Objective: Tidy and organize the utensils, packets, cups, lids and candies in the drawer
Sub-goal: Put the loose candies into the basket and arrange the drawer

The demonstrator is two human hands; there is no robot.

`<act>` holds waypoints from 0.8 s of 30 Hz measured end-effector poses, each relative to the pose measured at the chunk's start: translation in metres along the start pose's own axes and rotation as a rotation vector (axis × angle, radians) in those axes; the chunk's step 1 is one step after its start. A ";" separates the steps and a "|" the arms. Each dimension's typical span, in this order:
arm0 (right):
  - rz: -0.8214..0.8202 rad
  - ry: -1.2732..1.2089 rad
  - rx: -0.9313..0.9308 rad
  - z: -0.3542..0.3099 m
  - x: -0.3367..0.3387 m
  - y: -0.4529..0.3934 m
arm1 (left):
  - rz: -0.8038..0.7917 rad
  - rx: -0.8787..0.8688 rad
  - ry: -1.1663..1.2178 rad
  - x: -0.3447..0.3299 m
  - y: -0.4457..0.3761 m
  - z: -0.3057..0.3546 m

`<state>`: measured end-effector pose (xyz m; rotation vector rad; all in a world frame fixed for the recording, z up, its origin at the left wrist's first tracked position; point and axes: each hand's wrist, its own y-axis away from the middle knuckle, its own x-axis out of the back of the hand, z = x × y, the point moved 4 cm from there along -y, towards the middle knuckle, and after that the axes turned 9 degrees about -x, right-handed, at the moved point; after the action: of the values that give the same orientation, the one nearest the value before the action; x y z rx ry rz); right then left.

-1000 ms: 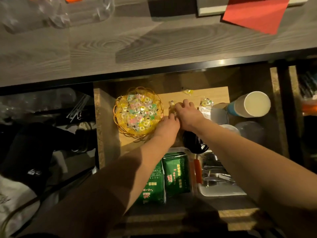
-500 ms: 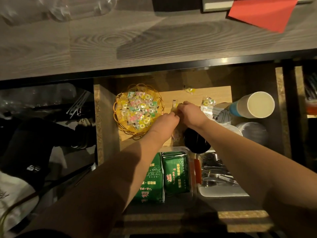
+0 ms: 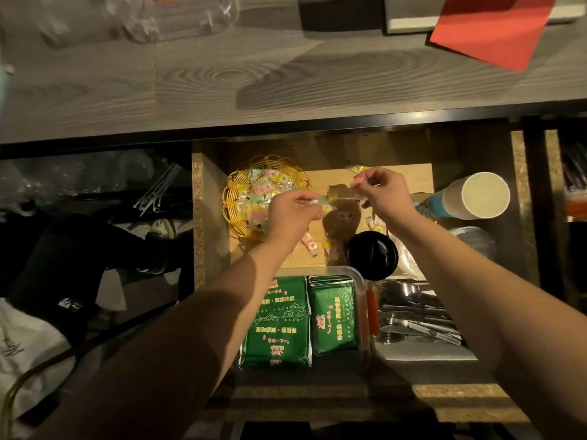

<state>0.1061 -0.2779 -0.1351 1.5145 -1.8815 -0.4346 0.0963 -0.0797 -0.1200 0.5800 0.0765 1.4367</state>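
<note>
Two green packets [image 3: 301,319] lie side by side in a clear tray [image 3: 360,281] at the drawer's near edge, with metal utensils [image 3: 416,315] in a white tray just right. Beyond them a black lid [image 3: 371,254] sits amid loose candies [image 3: 309,244] on the drawer floor [image 3: 409,176]. Left hand [image 3: 290,214] and right hand [image 3: 386,195] each pinch an end of a clear candy wrapper [image 3: 341,198], held between them above the floor. Yellow basket [image 3: 235,198] of candies sits far left, partly hidden by the left hand; paper cup [image 3: 476,195] lies on its side far right.

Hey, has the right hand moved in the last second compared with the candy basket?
Yes. The right hand has shifted right, away from the basket and the left hand, opening a gap between the hands.
</note>
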 end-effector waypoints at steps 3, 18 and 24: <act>-0.059 -0.044 0.025 -0.013 -0.017 0.016 | 0.101 0.103 0.172 0.031 0.001 -0.006; -0.249 0.128 0.034 -0.044 -0.100 0.042 | 0.195 0.078 -0.020 0.092 0.006 -0.025; 0.089 0.258 0.099 -0.020 -0.033 0.026 | 0.040 -0.078 -0.121 0.059 0.007 -0.008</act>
<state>0.1037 -0.2364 -0.1142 1.4659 -1.7795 -0.1007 0.0966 -0.0215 -0.1069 0.6061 -0.0869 1.4342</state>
